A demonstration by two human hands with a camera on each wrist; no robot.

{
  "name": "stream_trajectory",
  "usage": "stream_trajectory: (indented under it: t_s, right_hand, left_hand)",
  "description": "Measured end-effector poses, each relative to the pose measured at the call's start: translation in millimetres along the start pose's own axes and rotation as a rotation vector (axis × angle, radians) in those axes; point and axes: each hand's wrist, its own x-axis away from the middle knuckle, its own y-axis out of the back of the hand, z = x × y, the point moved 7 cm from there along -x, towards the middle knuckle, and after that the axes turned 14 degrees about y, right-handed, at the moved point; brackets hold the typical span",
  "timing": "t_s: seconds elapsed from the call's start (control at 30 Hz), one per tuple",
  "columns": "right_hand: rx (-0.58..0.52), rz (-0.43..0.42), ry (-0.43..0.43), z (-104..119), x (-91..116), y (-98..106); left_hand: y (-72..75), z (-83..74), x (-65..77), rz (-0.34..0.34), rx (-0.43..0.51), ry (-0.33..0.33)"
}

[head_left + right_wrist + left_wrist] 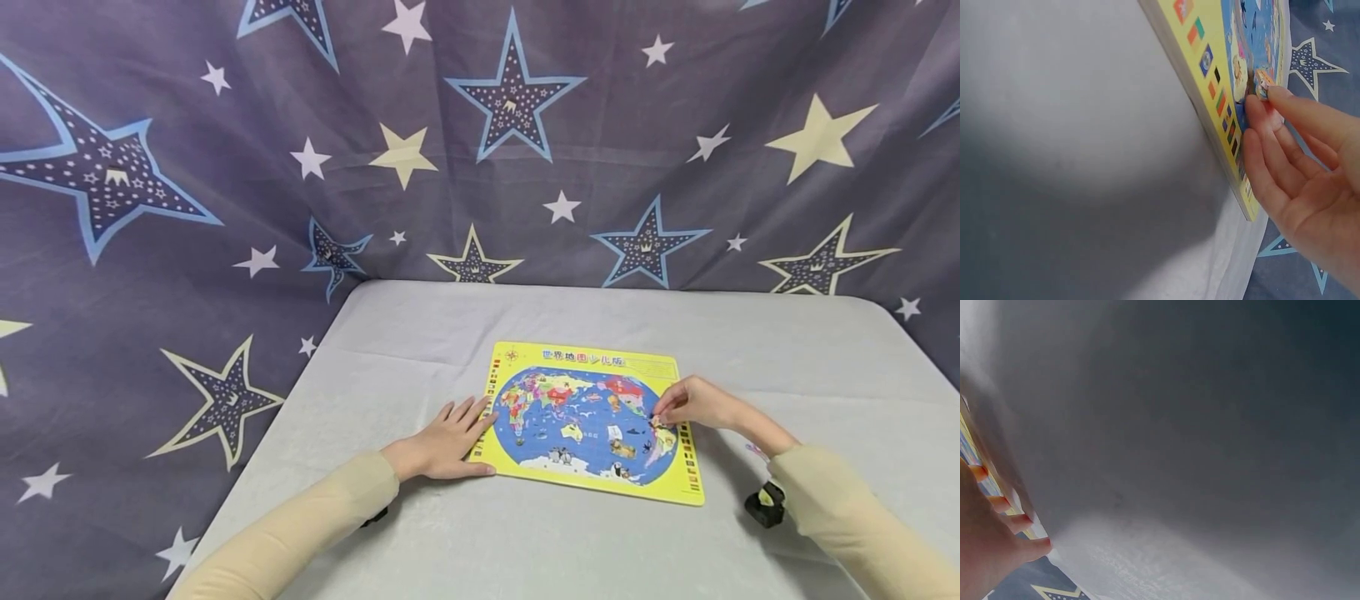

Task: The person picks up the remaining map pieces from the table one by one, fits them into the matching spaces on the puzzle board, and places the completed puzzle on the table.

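Note:
A yellow-bordered world map puzzle board (592, 492) lies flat on the table, its blue oval printed with continents and animals. My left hand (450, 442) rests spread over the board's left edge, fingers straight and the thumb along the lower left corner. Over the right side of the map, my right hand (697, 402) pinches a small colorful puzzle piece (1263, 84) between thumb and index finger. In the right wrist view that piece is tilted, close over a brownish gap in the map near the flag-lined border. The left wrist view shows only the fingers (1034, 549) at its lower left.
A light grey cloth covers the table (585, 550). Behind and to the left hangs a dark curtain (450, 200) with star prints. A black wrist strap (765, 504) hangs beneath the right sleeve.

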Motion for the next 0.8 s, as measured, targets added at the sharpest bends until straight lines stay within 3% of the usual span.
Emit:
stream_trajectory:
  t_s: [0.8]
  right_hand:
    - [0.106,-0.041,-0.032,-3.6,-0.2,-5.1]
  left_hand:
    - [0.7,-0.2,1.0,-0.015,0.008,-0.006]
